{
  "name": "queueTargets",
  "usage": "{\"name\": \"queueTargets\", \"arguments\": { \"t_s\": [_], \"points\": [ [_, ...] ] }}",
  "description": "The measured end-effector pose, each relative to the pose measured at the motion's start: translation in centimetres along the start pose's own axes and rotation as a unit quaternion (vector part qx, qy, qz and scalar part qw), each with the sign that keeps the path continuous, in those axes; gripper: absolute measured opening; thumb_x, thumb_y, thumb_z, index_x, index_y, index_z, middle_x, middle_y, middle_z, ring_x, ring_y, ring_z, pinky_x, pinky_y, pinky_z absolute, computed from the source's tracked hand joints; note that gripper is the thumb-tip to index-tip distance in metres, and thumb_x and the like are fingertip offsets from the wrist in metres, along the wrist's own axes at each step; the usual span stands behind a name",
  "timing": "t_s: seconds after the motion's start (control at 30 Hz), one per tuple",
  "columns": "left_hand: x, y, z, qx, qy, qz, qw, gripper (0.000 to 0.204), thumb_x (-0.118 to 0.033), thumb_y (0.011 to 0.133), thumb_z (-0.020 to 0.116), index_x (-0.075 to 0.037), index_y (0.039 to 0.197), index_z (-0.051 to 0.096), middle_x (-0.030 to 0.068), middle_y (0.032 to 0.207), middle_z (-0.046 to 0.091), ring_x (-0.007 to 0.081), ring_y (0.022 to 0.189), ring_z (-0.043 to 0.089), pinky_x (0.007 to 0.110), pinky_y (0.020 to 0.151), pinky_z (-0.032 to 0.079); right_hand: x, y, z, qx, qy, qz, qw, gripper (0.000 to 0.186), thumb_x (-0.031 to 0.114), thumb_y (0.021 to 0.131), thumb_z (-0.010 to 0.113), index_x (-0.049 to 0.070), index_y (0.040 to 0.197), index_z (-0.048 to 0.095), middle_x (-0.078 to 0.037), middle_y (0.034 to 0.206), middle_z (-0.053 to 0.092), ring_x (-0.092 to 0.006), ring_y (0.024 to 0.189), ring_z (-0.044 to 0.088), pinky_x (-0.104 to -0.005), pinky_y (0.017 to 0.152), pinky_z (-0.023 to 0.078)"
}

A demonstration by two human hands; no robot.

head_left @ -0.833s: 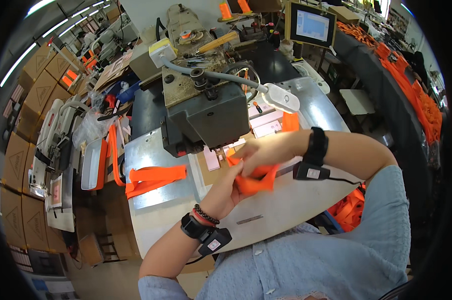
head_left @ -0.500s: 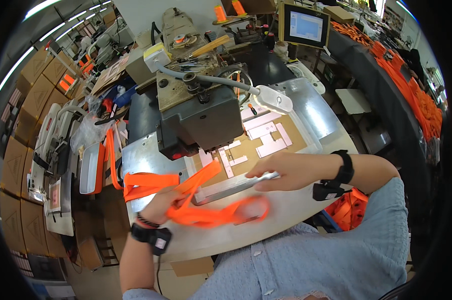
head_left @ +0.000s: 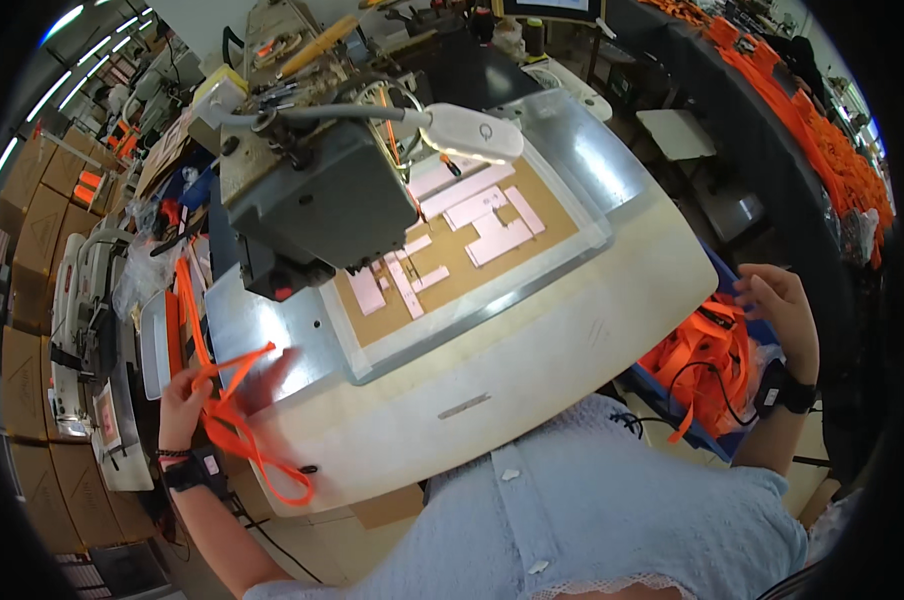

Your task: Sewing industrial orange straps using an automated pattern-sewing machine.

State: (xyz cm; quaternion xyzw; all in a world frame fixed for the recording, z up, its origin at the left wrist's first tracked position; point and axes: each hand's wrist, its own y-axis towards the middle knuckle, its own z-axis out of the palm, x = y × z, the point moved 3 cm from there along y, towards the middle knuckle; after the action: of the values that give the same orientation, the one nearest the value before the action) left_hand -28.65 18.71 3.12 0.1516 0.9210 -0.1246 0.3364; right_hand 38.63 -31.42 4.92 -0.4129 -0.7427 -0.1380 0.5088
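Observation:
My left hand [head_left: 182,402] is closed on an orange webbing strap [head_left: 234,440] at the left edge of the white table. A loop of the strap hangs over the table's front left corner, and another stretch of orange webbing [head_left: 189,300] runs upward beyond the hand. Off to the right, my right hand [head_left: 784,305] is raised with its fingers apart and nothing seen in them. Close by it is a blue bin [head_left: 651,384] heaped with orange webbing pieces [head_left: 707,350], some with black parts.
A dark grey sewing machine head [head_left: 327,205] overhangs a framed brown template [head_left: 377,325] bearing pale pink pieces. A white lamp [head_left: 472,132] on a bent arm shines over it. Cartons [head_left: 37,370] are stacked at far left; orange webbing [head_left: 822,150] covers a dark-draped table at far right.
My left hand has moved left with the orange strap, from beside the template to the table's edge. My right hand has swung from over the template's front to the blue bin. The view has shifted.

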Motion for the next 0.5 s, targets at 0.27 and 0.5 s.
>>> {"name": "queueTargets", "arguments": {
  "t_s": [0.27, 0.5],
  "points": [
    [-5.5, 0.0, -1.3, -0.246, 0.289, 0.297, 0.876, 0.029, -0.009, 0.092, 0.062, 0.001, 0.119, 0.066, 0.0149, 0.098, 0.065, 0.0289, 0.091, 0.062, 0.04, 0.083, 0.048, -19.9, 0.8, -5.0, -0.157, -0.279, 0.101, 0.942, 0.031, 0.016, 0.082, 0.076, -0.003, 0.106, 0.073, -0.017, 0.096, 0.075, -0.0304, 0.083, 0.072, -0.0367, 0.075, 0.057],
    [-10.0, -8.3, 4.2, -0.064, 0.169, 0.063, 0.982, 0.03, -0.003, 0.084, 0.065, 0.003, 0.114, 0.067, 0.0185, 0.081, 0.067, 0.0201, 0.07, 0.062, 0.034, 0.068, 0.051, -24.7, 3.7, -1.1, -0.14, -0.336, -0.11, 0.925, 0.06, -0.006, 0.076, 0.066, -0.001, 0.135, 0.055, -0.02, 0.133, 0.056, -0.0359, 0.119, 0.061, -0.0387, 0.103, 0.05]
  ]
}}
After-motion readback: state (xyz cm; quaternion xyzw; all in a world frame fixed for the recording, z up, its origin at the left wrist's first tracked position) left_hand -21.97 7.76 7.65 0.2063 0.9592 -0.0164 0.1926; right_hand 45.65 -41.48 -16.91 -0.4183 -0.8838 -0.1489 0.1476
